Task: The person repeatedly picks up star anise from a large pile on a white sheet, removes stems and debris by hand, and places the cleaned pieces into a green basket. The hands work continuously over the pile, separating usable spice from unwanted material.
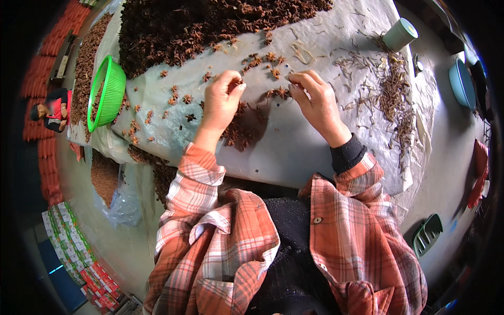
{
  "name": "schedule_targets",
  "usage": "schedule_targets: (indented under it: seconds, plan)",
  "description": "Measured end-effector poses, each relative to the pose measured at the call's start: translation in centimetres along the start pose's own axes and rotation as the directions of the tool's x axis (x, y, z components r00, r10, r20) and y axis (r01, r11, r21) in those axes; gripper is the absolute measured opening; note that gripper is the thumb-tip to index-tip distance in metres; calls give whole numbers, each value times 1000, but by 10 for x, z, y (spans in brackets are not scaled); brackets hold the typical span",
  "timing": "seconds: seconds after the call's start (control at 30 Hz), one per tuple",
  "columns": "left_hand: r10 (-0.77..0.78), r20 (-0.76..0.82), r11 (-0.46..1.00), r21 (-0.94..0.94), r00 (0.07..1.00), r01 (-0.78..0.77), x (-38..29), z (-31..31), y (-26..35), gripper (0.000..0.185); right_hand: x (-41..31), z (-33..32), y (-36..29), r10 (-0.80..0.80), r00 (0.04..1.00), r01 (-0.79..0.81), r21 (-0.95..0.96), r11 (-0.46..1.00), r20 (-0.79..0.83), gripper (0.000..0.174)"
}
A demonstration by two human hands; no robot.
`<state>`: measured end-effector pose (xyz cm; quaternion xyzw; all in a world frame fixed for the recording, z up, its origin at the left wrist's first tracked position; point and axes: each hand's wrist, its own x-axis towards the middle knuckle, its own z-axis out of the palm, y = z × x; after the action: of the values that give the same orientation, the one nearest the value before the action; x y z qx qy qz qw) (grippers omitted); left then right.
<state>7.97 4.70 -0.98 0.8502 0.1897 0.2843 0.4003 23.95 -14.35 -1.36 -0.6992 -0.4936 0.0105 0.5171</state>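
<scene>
My left hand (224, 98) is raised above a sheet-covered table, thumb and forefinger pinched on a small dark brown piece, likely star anise. To its right, my right hand (315, 98) has thumb and forefinger bent towards each other; whether a tiny piece sits between them cannot be told. Loose star anise pods (275, 73) lie on the pale plastic sheet (299, 138) between and beyond the hands. A small pile of star anise (240, 136) lies partly in shadow beside my left wrist. A large dark heap of star anise (189, 31) covers the far side.
A green plastic basket (112, 94) stands tilted at the left, near a brown heap (84, 71) and another person (57, 110). Thin dark stems (393, 98) and a pale green cylindrical container (400, 34) are at the right. Beyond the table is a blue basin (461, 84).
</scene>
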Motion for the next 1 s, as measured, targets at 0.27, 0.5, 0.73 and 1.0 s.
schedule_targets:
  seconds: [0.27, 0.5, 0.73, 1.0]
  plan:
    - [-354, 122, 483, -825, 927, 293, -60, -26, 23, 14, 16, 14, -24, -322, 893, 421, -330, 845, 315, 21]
    - [-424, 120, 316, -909, 898, 271, -69, -35, 34, 14, 4, 34, -9, -275, 806, 546, -481, 686, 524, 15]
    - [-405, 68, 471, -839, 912, 272, -64, 0, 62, 20, 0, 19, -32, -195, 956, 213, -58, 975, 221, 28]
    - [-142, 88, 916, -365, 986, 165, -63, 39, 87, 15, -41, 1, -46, 18, 990, -43, 181, 983, 138, 17]
